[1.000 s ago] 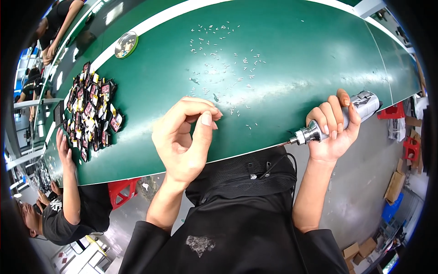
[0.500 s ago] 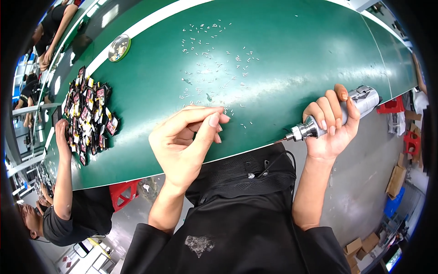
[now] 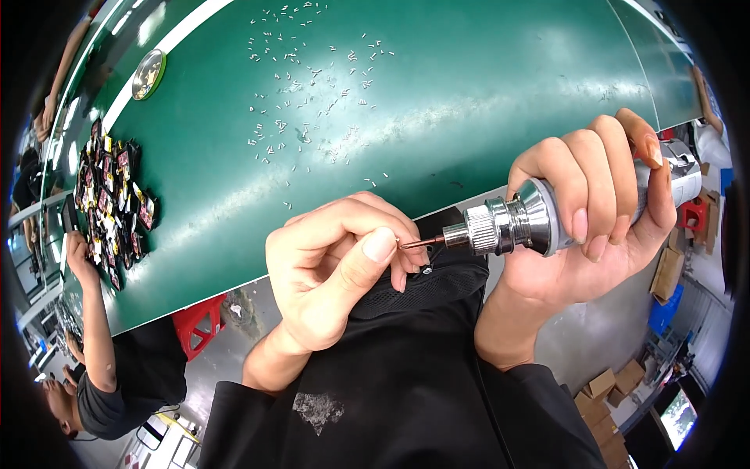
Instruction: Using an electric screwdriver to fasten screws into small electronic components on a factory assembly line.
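My right hand (image 3: 582, 207) is wrapped round a silver electric screwdriver (image 3: 531, 223), whose thin copper-coloured bit (image 3: 420, 244) points left. Thumb and forefinger of my left hand (image 3: 324, 270) pinch a tiny screw (image 3: 397, 241), mostly covered by the fingertips. The bit's tip meets it or lies just beside it; which of the two is too small to tell. Both hands are held up over the table's near edge, above my black clothing. Beyond them, many small silvery screws (image 3: 280, 125) lie scattered across the green tabletop (image 3: 469, 102).
A heap of small black parts with coloured labels (image 3: 105, 203) lies at the left, with a co-worker's hand (image 3: 80, 254) beside it. Farther back stands a round green-rimmed dish (image 3: 148, 74) holding small pieces. A red stool (image 3: 201, 324) is below the table edge; cardboard boxes (image 3: 617, 383) stand lower right.
My right hand has brought the screwdriver left and closer, so its bit now reaches my left fingertips. My left hand keeps its pinch. The whole view has shifted somewhat.
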Available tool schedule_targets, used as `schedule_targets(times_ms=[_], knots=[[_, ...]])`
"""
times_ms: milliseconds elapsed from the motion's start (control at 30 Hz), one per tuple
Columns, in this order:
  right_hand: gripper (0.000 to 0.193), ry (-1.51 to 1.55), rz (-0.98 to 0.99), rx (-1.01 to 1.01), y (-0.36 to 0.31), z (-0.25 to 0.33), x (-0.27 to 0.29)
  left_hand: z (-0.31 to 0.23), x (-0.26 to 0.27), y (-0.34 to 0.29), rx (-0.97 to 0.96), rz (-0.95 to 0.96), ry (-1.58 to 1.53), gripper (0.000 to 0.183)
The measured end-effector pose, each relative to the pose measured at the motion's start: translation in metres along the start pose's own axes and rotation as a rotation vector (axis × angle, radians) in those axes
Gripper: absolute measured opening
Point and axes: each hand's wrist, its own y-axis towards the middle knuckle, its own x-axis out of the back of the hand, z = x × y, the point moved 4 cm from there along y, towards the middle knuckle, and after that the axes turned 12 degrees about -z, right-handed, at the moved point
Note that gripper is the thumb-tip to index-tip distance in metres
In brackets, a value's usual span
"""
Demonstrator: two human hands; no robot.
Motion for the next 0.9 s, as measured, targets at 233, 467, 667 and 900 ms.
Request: schedule_targets(times_ms=[233,467,667,900], knots=[[0.012,-0.008,0.01,0.005,-0.001,0.002,0.006,0.001,-0.004,-0.001,-0.013,0.001,0.084,0.024],[0.012,-0.063,0.021,0.036,-0.005,0.001,0.005,0.0,-0.002,-0.003,-0.029,0.004,0.162,0.021],[0.013,-0.201,0.123,0.031,-0.004,0.003,0.007,-0.005,-0.006,0.0,-0.311,-0.032,0.543,0.002],[0.014,-0.135,0.036,0.012,0.0,0.002,0.017,-0.001,-0.008,0.005,-0.4,0.027,0.616,0.004]])
